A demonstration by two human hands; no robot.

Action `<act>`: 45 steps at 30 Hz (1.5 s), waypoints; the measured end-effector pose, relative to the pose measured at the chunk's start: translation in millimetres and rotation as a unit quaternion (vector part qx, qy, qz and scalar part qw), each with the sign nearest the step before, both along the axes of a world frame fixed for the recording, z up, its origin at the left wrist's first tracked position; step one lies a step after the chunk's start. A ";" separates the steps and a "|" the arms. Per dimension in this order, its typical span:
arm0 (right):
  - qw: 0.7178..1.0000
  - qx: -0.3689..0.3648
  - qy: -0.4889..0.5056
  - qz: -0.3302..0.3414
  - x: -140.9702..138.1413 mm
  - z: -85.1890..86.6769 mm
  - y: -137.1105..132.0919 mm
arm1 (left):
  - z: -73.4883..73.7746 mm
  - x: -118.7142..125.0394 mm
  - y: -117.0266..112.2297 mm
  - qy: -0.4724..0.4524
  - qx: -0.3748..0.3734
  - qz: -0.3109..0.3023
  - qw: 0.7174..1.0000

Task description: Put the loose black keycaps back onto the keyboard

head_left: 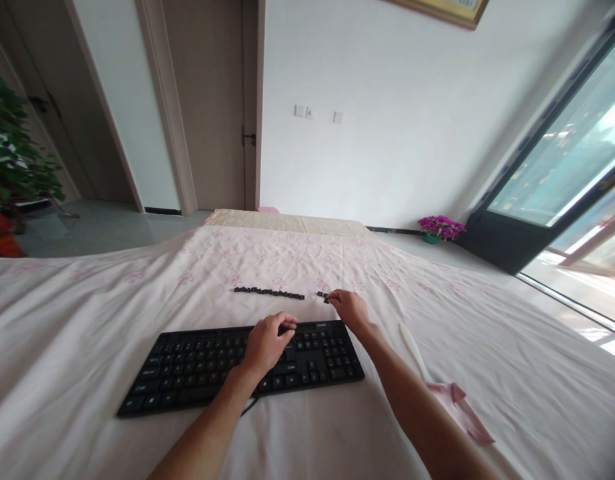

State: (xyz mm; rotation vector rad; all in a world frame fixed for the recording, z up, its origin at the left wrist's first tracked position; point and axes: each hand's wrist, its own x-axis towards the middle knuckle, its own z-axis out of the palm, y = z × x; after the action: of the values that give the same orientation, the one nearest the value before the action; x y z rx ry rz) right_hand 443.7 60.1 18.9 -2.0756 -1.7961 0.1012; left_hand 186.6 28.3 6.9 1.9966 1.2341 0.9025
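A black keyboard (187, 363) lies on the pale, flower-patterned cloth (307, 440). My left hand (270, 343) is over the keyboard, right of its middle, with fingers curled together; what they hold, if anything, is hidden. Beyond the keyboard's upper right corner, my right hand (351, 310) pinches a small black keycap (326, 300) close to the cloth. Just left of those fingertips sit a couple of loose keycaps (320, 293). Farther left, a row of several black keycaps (268, 291) runs across the cloth behind the keyboard.
By my right forearm lie a pink folded piece (460, 410) and a long whitish strip (414, 350). The keyboard's cable (250, 405) comes out at its near edge. On the floor beyond are a pot of purple flowers (441, 228) and a leafy plant (17, 147).
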 end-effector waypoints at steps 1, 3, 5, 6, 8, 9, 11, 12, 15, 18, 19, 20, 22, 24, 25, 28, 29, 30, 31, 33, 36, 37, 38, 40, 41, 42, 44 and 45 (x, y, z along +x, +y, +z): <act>1.000 -0.001 -0.003 0.005 -2.2 -0.4 3.5 | -0.3 0.0 0.1 0.001 0.001 -0.001 1.000; 1.000 -0.002 -0.011 0.013 -5.6 -1.3 9.7 | -1.0 -0.1 0.4 0.000 0.006 -0.002 1.000; 1.000 -0.003 -0.017 0.022 -7.4 -2.6 14.1 | -1.7 0.1 0.8 0.000 0.013 -0.004 1.000; 0.999 -0.003 -0.020 0.026 -7.7 -3.4 15.6 | -1.8 0.3 0.9 0.000 0.016 -0.005 1.000; 0.999 -0.003 -0.023 0.033 -8.1 -5.0 17.2 | -1.5 0.7 0.8 0.000 0.017 -0.005 1.000; 0.999 -0.002 -0.023 0.035 -8.4 -5.7 17.4 | -1.0 0.9 0.7 0.001 0.017 -0.005 1.000; 0.999 0.001 -0.023 0.036 -8.9 -6.0 16.5 | 0.6 1.1 0.2 0.004 0.012 -0.004 1.000; 0.999 0.005 -0.022 0.035 -9.3 -5.3 15.4 | 1.5 1.2 -0.2 0.006 0.008 -0.004 1.000; 0.999 0.020 -0.020 0.029 -10.6 2.2 9.1 | 3.7 1.0 -1.0 0.011 -0.001 -0.003 1.000; 0.995 0.056 0.051 0.057 -14.1 18.4 -2.0 | 4.0 0.7 -1.3 0.013 -0.001 -0.003 1.000; 0.990 0.070 0.087 0.086 -16.3 25.2 -6.7 | 3.7 0.7 -1.3 0.014 0.000 -0.003 1.000; 0.982 0.083 0.118 0.119 -19.0 32.0 -11.8 | 3.4 0.7 -1.3 0.016 0.003 -0.002 1.000; 0.969 0.093 0.140 0.180 -25.9 44.2 -22.5 | 2.8 0.7 -1.4 0.020 0.010 0.000 1.000; 0.962 0.092 0.158 0.204 -34.3 52.3 -33.0 | 2.6 0.9 -1.7 0.027 0.021 0.001 0.999; 0.958 0.089 0.179 0.206 -38.7 54.2 -37.6 | 2.7 1.0 -1.9 0.030 0.026 0.001 0.999; 0.937 0.057 0.275 0.208 -51.1 53.2 -47.9 | 3.2 1.3 -2.5 0.039 0.036 -0.004 0.999; 0.927 0.040 0.306 0.212 -54.7 51.4 -50.0 | 3.3 1.3 -2.6 0.041 0.038 -0.006 0.998; 0.917 0.024 0.333 0.217 -58.0 49.2 -51.5 | 3.4 1.2 -2.6 0.041 0.040 -0.008 0.998; 0.908 0.010 0.353 0.224 -60.9 46.8 -52.6 | 3.3 1.1 -2.5 0.041 0.042 -0.010 0.998; 0.895 -0.006 0.374 0.241 -65.5 42.1 -54.1 | 2.9 0.7 -2.3 0.039 0.045 -0.012 0.998; 0.893 -0.015 0.362 0.266 -68.9 35.5 -55.1 | 2.7 0.3 -2.2 0.040 0.042 -0.014 0.998; 0.896 -0.011 0.350 0.274 -69.1 33.4 -55.1 | 2.9 0.2 -2.2 0.041 0.040 -0.015 0.998; 0.899 -0.003 0.335 0.283 -69.1 31.5 -54.9 | 3.2 0.3 -2.4 0.043 0.037 -0.015 0.998; 0.902 0.021 0.308 0.301 -68.9 28.8 -54.1 | 4.1 0.5 -2.8 0.048 0.034 -0.016 0.998; 0.903 0.031 0.295 0.311 -68.8 28.1 -53.7 | 4.7 0.7 -3.1 0.050 0.034 -0.015 0.998; 0.904 0.038 0.282 0.321 -68.8 27.9 -53.3 | 5.2 0.9 -3.4 0.054 0.034 -0.015 0.998; 0.906 0.038 0.249 0.340 -69.3 28.6 -52.7 | 6.5 1.3 -4.1 0.063 0.036 -0.015 0.997; 0.909 0.035 0.229 0.348 -69.8 29.2 -52.5 | 7.3 1.4 -4.4 0.069 0.036 -0.014 0.997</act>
State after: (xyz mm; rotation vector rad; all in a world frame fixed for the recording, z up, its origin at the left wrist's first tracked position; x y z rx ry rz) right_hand 374.0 7.5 48.0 -1.1342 -2.0751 0.6461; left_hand 188.0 23.9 14.2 2.1592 1.2599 0.8179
